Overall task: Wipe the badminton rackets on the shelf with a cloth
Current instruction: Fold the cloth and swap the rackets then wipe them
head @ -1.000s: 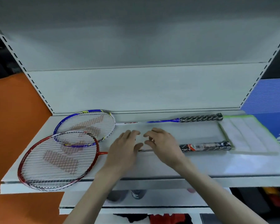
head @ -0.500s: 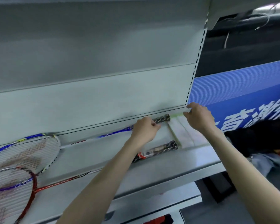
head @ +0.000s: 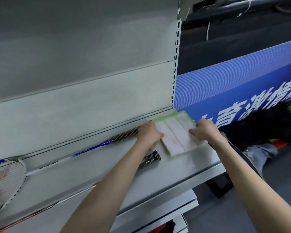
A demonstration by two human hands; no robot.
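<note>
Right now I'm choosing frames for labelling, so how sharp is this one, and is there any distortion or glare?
Head view: soft motion blur overall, worst on the white-strung racket head at the left edge; wide-angle lens tilts and bends the grey metal shelf; lighting even, no hard glare; both hands, left hand and right hand, and the green-edged white cloth stay readable.
</note>
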